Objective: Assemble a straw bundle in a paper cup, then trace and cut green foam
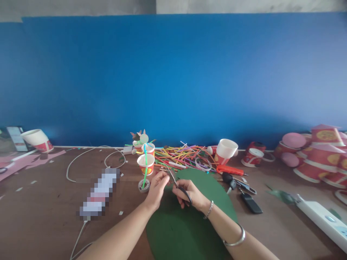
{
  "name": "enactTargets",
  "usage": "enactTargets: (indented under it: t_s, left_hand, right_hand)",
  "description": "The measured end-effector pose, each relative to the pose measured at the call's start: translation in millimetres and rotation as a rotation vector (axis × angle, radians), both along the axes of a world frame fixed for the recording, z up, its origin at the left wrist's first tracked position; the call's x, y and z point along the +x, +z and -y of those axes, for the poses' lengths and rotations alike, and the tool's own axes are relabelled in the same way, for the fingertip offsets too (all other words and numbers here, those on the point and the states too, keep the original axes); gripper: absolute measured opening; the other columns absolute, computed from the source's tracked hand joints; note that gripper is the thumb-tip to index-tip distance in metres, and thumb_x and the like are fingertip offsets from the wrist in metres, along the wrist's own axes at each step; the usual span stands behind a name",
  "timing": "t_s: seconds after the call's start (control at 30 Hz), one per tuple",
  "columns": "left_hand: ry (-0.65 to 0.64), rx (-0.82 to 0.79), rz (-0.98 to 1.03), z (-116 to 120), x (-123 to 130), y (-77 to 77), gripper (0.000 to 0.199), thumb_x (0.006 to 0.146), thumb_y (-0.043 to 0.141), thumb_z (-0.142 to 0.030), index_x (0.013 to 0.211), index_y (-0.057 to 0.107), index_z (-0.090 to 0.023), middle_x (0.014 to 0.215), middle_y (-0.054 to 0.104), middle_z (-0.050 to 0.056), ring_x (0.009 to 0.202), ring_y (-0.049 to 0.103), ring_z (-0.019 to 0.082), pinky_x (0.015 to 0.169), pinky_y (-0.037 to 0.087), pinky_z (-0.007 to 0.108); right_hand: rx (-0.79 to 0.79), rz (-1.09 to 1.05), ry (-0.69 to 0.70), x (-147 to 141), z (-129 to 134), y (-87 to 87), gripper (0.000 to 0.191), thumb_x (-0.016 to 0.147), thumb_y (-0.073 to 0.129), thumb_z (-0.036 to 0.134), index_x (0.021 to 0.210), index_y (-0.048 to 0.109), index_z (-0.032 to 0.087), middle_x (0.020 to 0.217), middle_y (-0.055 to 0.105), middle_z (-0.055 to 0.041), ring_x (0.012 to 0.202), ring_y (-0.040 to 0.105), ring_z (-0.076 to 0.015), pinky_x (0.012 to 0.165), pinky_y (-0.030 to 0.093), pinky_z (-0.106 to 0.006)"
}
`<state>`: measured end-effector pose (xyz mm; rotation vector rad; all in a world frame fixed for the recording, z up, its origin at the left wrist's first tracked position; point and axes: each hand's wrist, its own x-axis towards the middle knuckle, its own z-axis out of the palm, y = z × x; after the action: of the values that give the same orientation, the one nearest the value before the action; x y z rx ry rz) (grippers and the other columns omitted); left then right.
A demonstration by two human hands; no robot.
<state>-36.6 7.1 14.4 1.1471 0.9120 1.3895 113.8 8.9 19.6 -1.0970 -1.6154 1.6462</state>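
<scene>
My right hand (189, 193) grips a pair of scissors (173, 178) by the dark handles, its blades pointing up and to the left. Close to the blades, my left hand (157, 188) has thumb and fingers pinched together; whatever is between them is too small to make out. Both hands hover over a green oval mat (195, 231). Just left of them stands a paper cup (142, 167) with a green straw (146, 171) running down its front to a small round white piece (144, 185). Another paper cup (149, 149) is right behind it.
Colourful straws or sticks (176, 155) lie heaped by the blue wall. An upturned cup (226, 150), an orange glue gun or cutter (230, 169), keys (230, 180) and a power strip (322, 220) sit to the right. A phone-like blurred item (100, 193) with a cable lies left.
</scene>
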Motion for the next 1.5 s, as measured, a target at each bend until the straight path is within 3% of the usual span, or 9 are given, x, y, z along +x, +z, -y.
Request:
enactTargets:
  t_s: [0.4, 0.63, 0.97, 1.2, 1.5]
  left_hand:
    - [-0.017, -0.067, 0.078, 0, -1, -4.4, 0.023, 0.072, 0.061, -0.033, 0.06, 0.05, -0.017, 0.056, 0.048, -0.004, 0.055, 0.043, 0.01, 0.056, 0.033, 0.022]
    - [-0.106, -0.119, 0.139, -1, -2, -4.0, 0.021, 0.072, 0.062, -0.029, 0.06, 0.05, -0.017, 0.053, 0.05, -0.004, 0.052, 0.043, 0.009, 0.053, 0.032, 0.022]
    - [-0.135, -0.209, 0.237, 0, -2, -5.4, 0.021, 0.07, 0.062, -0.03, 0.063, 0.047, -0.017, 0.045, 0.048, -0.006, 0.039, 0.042, 0.006, 0.039, 0.025, 0.018]
    - [-0.219, -0.221, 0.328, 0, -2, 0.1, 0.013, 0.071, 0.061, -0.025, 0.065, 0.054, -0.015, 0.056, 0.061, 0.0, 0.048, 0.054, 0.009, 0.049, 0.04, 0.02]
    - [-0.283, -0.211, 0.357, 0, -3, 1.9, 0.013, 0.071, 0.057, -0.022, 0.071, 0.065, -0.011, 0.063, 0.066, 0.005, 0.054, 0.057, 0.011, 0.054, 0.042, 0.021]
  right_hand:
    - [-0.013, 0.005, 0.053, 6, -3, 0.8, 0.035, 0.068, 0.067, 0.047, 0.072, 0.053, 0.016, 0.043, 0.053, 0.007, 0.031, 0.047, -0.0061, 0.029, 0.026, -0.014]
    - [0.002, -0.023, 0.077, 8, -4, -1.3, 0.032, 0.071, 0.067, 0.045, 0.077, 0.055, 0.015, 0.045, 0.055, 0.0064, 0.034, 0.049, -0.0063, 0.031, 0.03, -0.014]
    - [-0.01, 0.013, 0.099, 9, -4, 5.8, 0.035, 0.069, 0.066, 0.047, 0.074, 0.056, 0.014, 0.041, 0.053, 0.0067, 0.03, 0.044, -0.0057, 0.029, 0.024, -0.014]
    - [0.006, -0.005, 0.132, 11, -6, 1.9, 0.036, 0.073, 0.063, 0.049, 0.079, 0.057, 0.013, 0.042, 0.053, 0.0066, 0.03, 0.044, -0.0051, 0.029, 0.025, -0.014]
    - [-0.021, -0.012, 0.166, 15, -8, -2.1, 0.034, 0.075, 0.063, 0.046, 0.08, 0.057, 0.014, 0.043, 0.053, 0.0065, 0.032, 0.046, -0.0051, 0.029, 0.026, -0.012]
